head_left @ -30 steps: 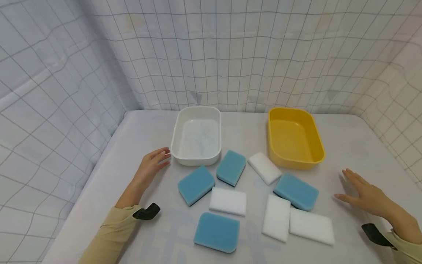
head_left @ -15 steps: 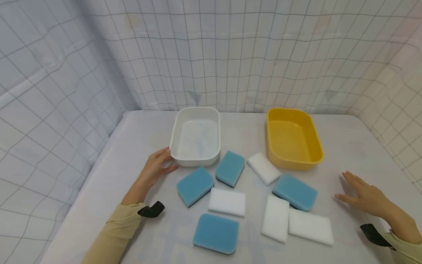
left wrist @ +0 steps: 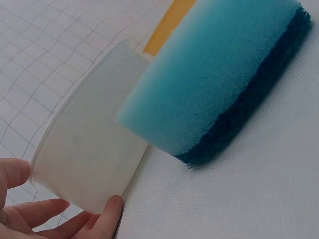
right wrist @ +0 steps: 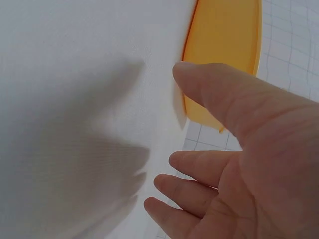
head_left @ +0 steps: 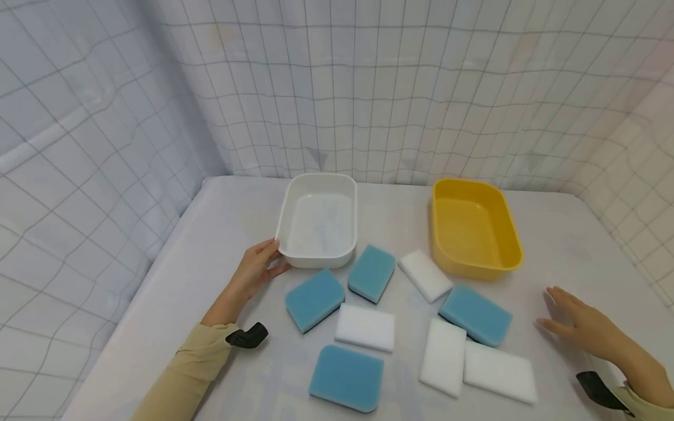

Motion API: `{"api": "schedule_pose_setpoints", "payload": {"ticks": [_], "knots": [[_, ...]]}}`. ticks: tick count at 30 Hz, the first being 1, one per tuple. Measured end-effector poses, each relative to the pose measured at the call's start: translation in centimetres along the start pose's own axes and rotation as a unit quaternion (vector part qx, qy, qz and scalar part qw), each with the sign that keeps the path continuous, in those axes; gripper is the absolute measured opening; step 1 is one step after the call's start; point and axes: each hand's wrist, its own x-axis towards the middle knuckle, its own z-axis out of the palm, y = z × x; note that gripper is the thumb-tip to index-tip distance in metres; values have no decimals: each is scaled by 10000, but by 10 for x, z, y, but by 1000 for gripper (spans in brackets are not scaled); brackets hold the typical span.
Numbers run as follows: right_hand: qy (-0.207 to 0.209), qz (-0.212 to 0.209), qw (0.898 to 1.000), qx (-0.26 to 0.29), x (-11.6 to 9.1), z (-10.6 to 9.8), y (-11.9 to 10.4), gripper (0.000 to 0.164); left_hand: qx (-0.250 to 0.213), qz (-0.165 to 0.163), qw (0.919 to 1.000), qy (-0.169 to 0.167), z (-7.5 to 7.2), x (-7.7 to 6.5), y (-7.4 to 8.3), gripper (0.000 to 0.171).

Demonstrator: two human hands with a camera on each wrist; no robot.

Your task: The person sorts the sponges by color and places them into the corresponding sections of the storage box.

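- The left hand (head_left: 254, 272) is touching the near left corner of the white tub (head_left: 318, 225); its grip is spreading loosely about the corner, no firm hold showing.
- The white tub is standing on the bench (head_left: 231, 210), left of the yellow tub.
- Step in hand, in judgement: the left hand is either steadying or adjusting that tub; which, cannot be told.
- Moving it would be calling for a firmer grip and care over the blue sponge (head_left: 315, 300) just beside.
- Other blue sponges (head_left: 346, 378) and white pads (head_left: 365, 327) are lying scattered.
- The yellow tub (head_left: 468, 234) is standing apart.
- The right hand (head_left: 592, 327) is poising beyond the pads, fingers spread, holding nothing.
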Motion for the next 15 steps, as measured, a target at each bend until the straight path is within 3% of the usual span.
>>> {"api": "schedule_pose_setpoints", "payload": {"ticks": [8, 15], "knots": [[113, -248, 9992, 285, -3, 0, -11, 77, -96, 22, 9999, 56, 2, 0, 1, 57], [684, -576, 9958, 203, -5, 5, -22, 68, -4, 42, 10000, 80, 2, 1, -2, 58]]}}
